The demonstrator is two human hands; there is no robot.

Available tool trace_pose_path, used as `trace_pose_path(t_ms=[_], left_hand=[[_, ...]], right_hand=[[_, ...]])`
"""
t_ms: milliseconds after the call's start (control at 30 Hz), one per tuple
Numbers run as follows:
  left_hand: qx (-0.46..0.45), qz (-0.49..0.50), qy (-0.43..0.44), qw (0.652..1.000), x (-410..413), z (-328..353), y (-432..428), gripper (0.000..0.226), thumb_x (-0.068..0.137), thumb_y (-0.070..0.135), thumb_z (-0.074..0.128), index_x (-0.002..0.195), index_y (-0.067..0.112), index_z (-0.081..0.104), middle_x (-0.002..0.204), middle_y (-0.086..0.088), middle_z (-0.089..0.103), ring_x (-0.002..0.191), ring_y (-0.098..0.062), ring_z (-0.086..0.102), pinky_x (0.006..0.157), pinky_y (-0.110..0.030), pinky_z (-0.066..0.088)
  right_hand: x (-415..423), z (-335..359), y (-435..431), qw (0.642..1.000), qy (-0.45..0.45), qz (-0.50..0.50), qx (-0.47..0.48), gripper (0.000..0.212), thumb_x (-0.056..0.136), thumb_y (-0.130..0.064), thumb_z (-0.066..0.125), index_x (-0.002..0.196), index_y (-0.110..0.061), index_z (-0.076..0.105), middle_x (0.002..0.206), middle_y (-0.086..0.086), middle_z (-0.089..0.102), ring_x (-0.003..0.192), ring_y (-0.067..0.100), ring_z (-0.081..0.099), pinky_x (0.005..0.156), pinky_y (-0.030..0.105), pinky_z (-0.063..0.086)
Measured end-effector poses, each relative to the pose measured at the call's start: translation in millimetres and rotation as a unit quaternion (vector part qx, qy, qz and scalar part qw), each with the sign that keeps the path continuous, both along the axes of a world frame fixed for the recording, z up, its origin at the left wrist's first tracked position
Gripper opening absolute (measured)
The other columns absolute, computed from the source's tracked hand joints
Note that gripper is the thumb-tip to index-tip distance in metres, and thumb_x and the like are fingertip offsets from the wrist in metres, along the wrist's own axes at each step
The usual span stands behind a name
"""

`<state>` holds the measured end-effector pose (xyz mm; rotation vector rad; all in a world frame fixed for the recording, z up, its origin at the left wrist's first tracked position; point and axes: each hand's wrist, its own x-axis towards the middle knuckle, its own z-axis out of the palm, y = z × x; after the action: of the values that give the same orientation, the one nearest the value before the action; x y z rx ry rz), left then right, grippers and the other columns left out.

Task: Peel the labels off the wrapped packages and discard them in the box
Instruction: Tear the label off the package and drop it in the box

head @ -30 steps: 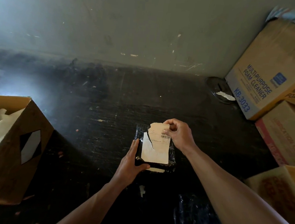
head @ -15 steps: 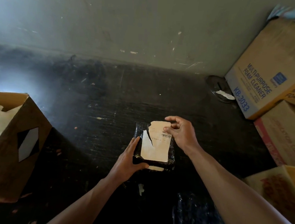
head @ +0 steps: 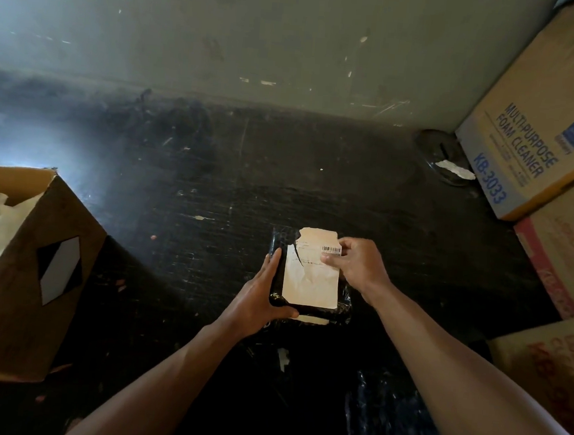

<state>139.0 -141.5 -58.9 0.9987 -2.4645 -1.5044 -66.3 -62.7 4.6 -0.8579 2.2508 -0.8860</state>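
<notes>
A small package wrapped in black plastic (head: pixel 282 242) lies on the dark floor in the middle of the view. A cream paper label (head: pixel 309 281) with a barcode covers its top and is torn down from its upper left. My left hand (head: pixel 261 301) grips the package's left and near edge. My right hand (head: pixel 359 266) pinches the label's right edge near the barcode. An open cardboard box (head: pixel 34 266) holding crumpled white paper stands at the left.
Stacked cartons (head: pixel 540 127) marked foam cleaner fill the right side, with more cartons (head: pixel 555 369) below them. A dark round lid with a white scrap (head: pixel 446 161) lies by the wall. More black plastic wrap (head: pixel 380 413) lies near my right forearm.
My right hand slid from the label's top right corner down to its right edge by the barcode. My left hand keeps its hold on the package.
</notes>
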Motion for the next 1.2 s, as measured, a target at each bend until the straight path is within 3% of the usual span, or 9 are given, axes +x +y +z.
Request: trace_pose_path(t_ms=[100, 300, 433, 533, 667, 800, 967, 1100, 1200], left_hand=[[0.009, 0.016, 0.004, 1.000, 1, -3, 0, 0.128, 0.072, 0.030, 0.088, 0.157, 0.037, -0.007, 0.167, 0.001, 0.011, 0.151, -0.018, 0.018, 0.121, -0.041, 0.023], [0.030, 0.034, 0.000, 0.999, 1, -1, 1, 0.125, 0.071, 0.029, 0.089, 0.158, 0.040, -0.001, 0.164, 0.001, 0.024, 0.147, -0.017, 0.028, 0.120, -0.040, 0.027], [0.026, 0.038, -0.006, 0.999, 3, 4, 2, 0.122, 0.072, 0.025, 0.089, 0.159, 0.036, 0.004, 0.158, 0.002, 0.036, 0.143, -0.016, 0.036, 0.114, -0.032, 0.031], [0.001, 0.019, -0.012, 1.000, 4, 5, 4, 0.121, 0.073, 0.025, 0.088, 0.159, 0.036, 0.004, 0.160, 0.003, 0.032, 0.143, -0.018, 0.035, 0.111, -0.028, 0.031], [-0.010, 0.012, -0.016, 1.000, 3, 14, 5, 0.121, 0.073, 0.027, 0.088, 0.159, 0.035, 0.004, 0.163, 0.003, 0.027, 0.144, -0.019, 0.034, 0.114, -0.034, 0.034], [-0.018, 0.026, -0.018, 0.999, 2, 22, 10, 0.121, 0.071, 0.028, 0.090, 0.159, 0.033, 0.007, 0.162, 0.002, 0.029, 0.145, -0.021, 0.033, 0.115, -0.038, 0.034], [-0.049, 0.057, -0.019, 0.997, 8, 26, 24, 0.115, 0.071, 0.029, 0.090, 0.159, 0.029, 0.016, 0.162, 0.000, 0.029, 0.146, -0.022, 0.032, 0.117, -0.039, 0.032], [-0.071, 0.086, -0.022, 0.994, 18, 30, 39, 0.115, 0.068, 0.044, 0.088, 0.156, 0.033, 0.017, 0.161, 0.000, 0.032, 0.143, -0.022, 0.038, 0.114, -0.047, 0.037], [-0.095, 0.112, -0.010, 0.989, 17, 45, 60, 0.114, 0.070, 0.043, 0.087, 0.158, 0.023, 0.017, 0.163, 0.001, 0.023, 0.146, -0.021, 0.032, 0.116, -0.043, 0.033]], right_hand=[[-3, 5, 4, 1.000, -0.004, -0.007, -0.012, 0.031, 0.080, -0.018, 0.083, 0.109, -0.010, 0.073, 0.109, 0.002, 0.075, 0.092, 0.010, 0.072, 0.082, 0.029, 0.060], [1, 19, 6, 0.998, -0.041, -0.006, -0.053, 0.020, 0.078, -0.012, 0.084, 0.096, -0.011, 0.076, 0.104, 0.001, 0.075, 0.093, 0.009, 0.072, 0.067, 0.014, 0.055], [4, 29, 11, 0.994, -0.085, -0.006, -0.074, 0.018, 0.079, -0.008, 0.081, 0.095, -0.010, 0.075, 0.102, 0.003, 0.077, 0.095, 0.014, 0.073, 0.073, 0.024, 0.061], [-11, 57, 8, 0.983, -0.079, -0.064, -0.154, 0.014, 0.075, -0.009, 0.084, 0.083, -0.015, 0.075, 0.088, 0.001, 0.078, 0.086, 0.017, 0.074, 0.087, 0.042, 0.060], [-37, 117, 10, 0.988, 0.047, 0.002, -0.147, 0.019, 0.077, -0.015, 0.083, 0.094, -0.015, 0.074, 0.101, 0.000, 0.075, 0.095, 0.011, 0.070, 0.084, 0.027, 0.057], [-35, 116, 29, 0.988, 0.047, 0.000, -0.145, 0.018, 0.080, -0.014, 0.081, 0.097, -0.013, 0.074, 0.104, 0.000, 0.075, 0.098, 0.011, 0.070, 0.075, 0.019, 0.053], [-44, 94, 68, 0.991, 0.033, -0.049, -0.122, 0.017, 0.082, -0.017, 0.081, 0.098, -0.015, 0.075, 0.102, -0.001, 0.076, 0.098, 0.010, 0.070, 0.072, 0.017, 0.052], [-52, 87, 105, 0.990, 0.030, -0.088, -0.107, 0.016, 0.082, -0.016, 0.081, 0.098, -0.017, 0.074, 0.105, -0.001, 0.075, 0.103, 0.012, 0.067, 0.070, 0.017, 0.049], [-58, 86, 135, 0.989, 0.031, -0.106, -0.102, 0.014, 0.082, -0.016, 0.081, 0.093, -0.017, 0.074, 0.101, -0.002, 0.074, 0.096, 0.010, 0.066, 0.065, 0.017, 0.045]])
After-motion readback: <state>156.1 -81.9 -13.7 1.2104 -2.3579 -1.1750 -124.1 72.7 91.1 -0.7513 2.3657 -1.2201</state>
